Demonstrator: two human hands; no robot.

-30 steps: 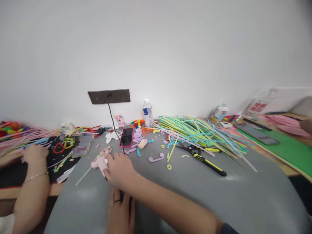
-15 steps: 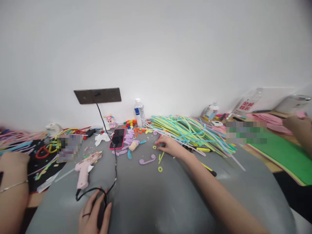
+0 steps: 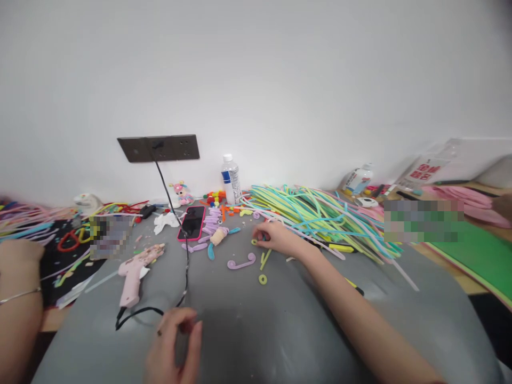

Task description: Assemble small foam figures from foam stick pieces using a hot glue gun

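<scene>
We have our right hand (image 3: 276, 237) stretched to the middle of the frame. Its fingertips are drawn close together over a small yellow-green chenille ring (image 3: 254, 241) on the grey table cover (image 3: 280, 330), but we cannot tell whether they grip it. Our left hand (image 3: 174, 344) lies at the lower centre with its fingers curled, just beside the black power cord (image 3: 186, 261). We cannot tell if it holds the cord or only rests near it. Some shaped pieces already lie done near the right hand: a lilac chenille stem with curled ends (image 3: 241, 263), a second yellow-green ring (image 3: 262, 279), and short lilac and blue bits. The big heap of long green, yellow and blue chenille stems (image 3: 320, 213) at centre right lies uncut, so much stock is left. A pink hot glue gun (image 3: 134, 272) rests at lower left, touched by neither hand, and its cord runs up to the dark wall socket strip (image 3: 159, 148). That cord crosses between our two hands. A phone in a pink case (image 3: 192, 223) and a clear water bottle (image 3: 231, 178) stand further back. A co-worker's forearm with a thin bracelet (image 3: 16, 298) fills the left edge.
</scene>
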